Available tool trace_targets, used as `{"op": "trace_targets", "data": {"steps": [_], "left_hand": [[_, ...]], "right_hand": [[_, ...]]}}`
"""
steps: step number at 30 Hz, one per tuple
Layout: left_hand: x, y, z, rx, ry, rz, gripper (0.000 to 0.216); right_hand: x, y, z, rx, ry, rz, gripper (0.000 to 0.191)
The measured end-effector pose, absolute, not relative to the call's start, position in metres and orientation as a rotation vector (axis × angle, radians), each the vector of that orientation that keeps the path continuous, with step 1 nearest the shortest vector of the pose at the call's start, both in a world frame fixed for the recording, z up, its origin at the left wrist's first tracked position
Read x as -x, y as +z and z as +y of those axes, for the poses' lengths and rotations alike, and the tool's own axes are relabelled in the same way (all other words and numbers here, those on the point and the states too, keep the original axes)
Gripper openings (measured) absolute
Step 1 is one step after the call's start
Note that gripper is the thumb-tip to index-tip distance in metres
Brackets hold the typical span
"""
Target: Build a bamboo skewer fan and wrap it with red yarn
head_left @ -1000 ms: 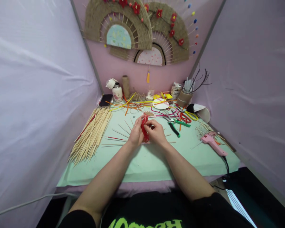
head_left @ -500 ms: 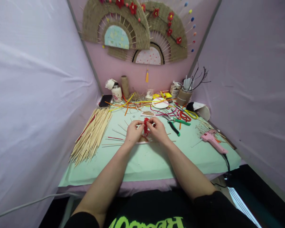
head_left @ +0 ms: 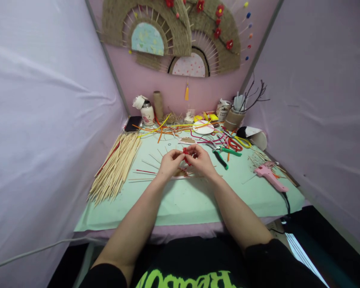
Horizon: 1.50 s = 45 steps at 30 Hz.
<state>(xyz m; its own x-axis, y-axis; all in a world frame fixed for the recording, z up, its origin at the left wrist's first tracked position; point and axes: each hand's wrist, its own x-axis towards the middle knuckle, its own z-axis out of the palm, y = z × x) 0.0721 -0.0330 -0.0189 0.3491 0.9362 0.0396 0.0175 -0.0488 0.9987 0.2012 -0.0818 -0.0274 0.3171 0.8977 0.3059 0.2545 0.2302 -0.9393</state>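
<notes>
My left hand (head_left: 169, 163) and my right hand (head_left: 200, 161) meet over the middle of the mint-green mat (head_left: 186, 200). Both pinch a small red pipe-cleaner piece (head_left: 186, 157) held between the fingertips, most of it hidden by my fingers. Under my hands lies a fan of thin wooden skewers (head_left: 148, 168) spread on the mat around a small brown piece.
A big bundle of bamboo skewers (head_left: 117, 166) lies at the left. Green-handled pliers (head_left: 223, 154), scissors and coloured pipe cleaners (head_left: 174, 129) clutter the back. A pink glue gun (head_left: 270, 176) sits at the right, cups and a twine spool at the wall, woven fans above.
The red piece, held upright and long a second ago, is now bunched small between my fingertips. My hands moved slightly up and away from me.
</notes>
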Motion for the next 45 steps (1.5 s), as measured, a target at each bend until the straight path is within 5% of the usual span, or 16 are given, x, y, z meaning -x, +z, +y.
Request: {"op": "trace_targets", "data": {"steps": [19, 30, 39, 45], "left_hand": [[-0.069, -0.008, -0.040, -0.889, 0.836, 0.772, 0.034], [-0.064, -0.011, -0.035, -0.828, 0.779, 0.646, 0.025], [-0.071, -0.016, -0.037, -0.977, 0.860, 0.712, 0.026], [-0.073, -0.019, -0.040, -1.220, 0.918, 0.761, 0.024]], "right_hand": [[-0.209, -0.030, -0.080, 1.017, 1.083, -0.849, 0.031], [-0.218, -0.018, -0.086, 0.901, 1.424, -0.671, 0.035], [-0.213, -0.025, -0.081, 1.284, 0.876, -0.854, 0.028], [-0.214, -0.024, -0.082, 1.372, 0.743, -0.957, 0.041]]}}
